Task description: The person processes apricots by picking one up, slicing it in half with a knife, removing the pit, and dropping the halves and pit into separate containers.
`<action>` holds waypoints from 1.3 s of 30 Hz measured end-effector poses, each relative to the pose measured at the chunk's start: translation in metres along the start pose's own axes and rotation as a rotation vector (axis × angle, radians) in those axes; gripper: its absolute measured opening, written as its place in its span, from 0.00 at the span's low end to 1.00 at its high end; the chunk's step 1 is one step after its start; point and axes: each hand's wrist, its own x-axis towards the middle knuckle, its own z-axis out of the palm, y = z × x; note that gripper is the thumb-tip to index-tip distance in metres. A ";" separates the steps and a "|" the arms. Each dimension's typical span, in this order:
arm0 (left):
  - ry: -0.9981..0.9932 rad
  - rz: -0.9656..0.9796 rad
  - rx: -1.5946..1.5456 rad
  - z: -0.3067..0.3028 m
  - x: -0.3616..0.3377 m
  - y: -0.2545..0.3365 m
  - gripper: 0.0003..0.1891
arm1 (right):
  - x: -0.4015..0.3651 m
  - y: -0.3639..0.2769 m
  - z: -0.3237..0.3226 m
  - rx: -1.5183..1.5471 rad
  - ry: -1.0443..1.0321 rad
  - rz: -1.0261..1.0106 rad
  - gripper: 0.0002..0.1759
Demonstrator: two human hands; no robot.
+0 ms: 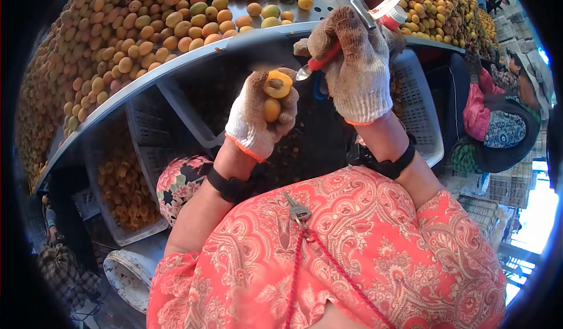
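In my left hand (249,113), which wears a white knit glove with brown-stained fingers, is a cut apricot (278,85) whose open face shows a hollow. A second rounded piece of apricot (271,110) sits lower in the same palm, under the curled fingers. My right hand (359,71), gloved alike, is closed round a small knife (315,64) with a red handle. Its short blade points toward the cut apricot, a little apart from it. Whole apricots (170,24) lie heaped on the metal table beyond both hands.
The table's metal rim (193,56) curves before me. Below it stand a crate of apricot halves (126,197), a grey crate (419,103) and a white bucket (132,276). A red-capped bottle (393,18) stands near my right hand. A person in pink (481,109) sits at right.
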 end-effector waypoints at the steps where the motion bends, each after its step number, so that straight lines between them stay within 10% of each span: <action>1: 0.001 -0.003 -0.001 0.000 0.000 -0.001 0.23 | 0.001 0.002 -0.002 -0.002 0.002 0.001 0.13; 19: 0.060 0.037 0.270 -0.004 0.006 -0.015 0.20 | -0.005 0.015 0.007 0.155 0.064 0.218 0.08; 23: 0.209 0.293 0.418 0.006 0.008 -0.024 0.13 | 0.000 0.022 -0.002 0.311 0.041 0.277 0.07; 32: 0.206 0.404 0.345 -0.003 0.010 -0.029 0.14 | -0.013 0.019 0.011 -0.636 -0.135 -0.114 0.11; 34: 0.170 0.441 0.364 -0.004 0.012 -0.031 0.14 | -0.004 0.017 0.018 0.060 0.066 0.272 0.12; 39: 0.130 0.599 0.481 -0.004 0.014 -0.035 0.15 | 0.005 0.016 0.019 0.126 0.250 0.371 0.27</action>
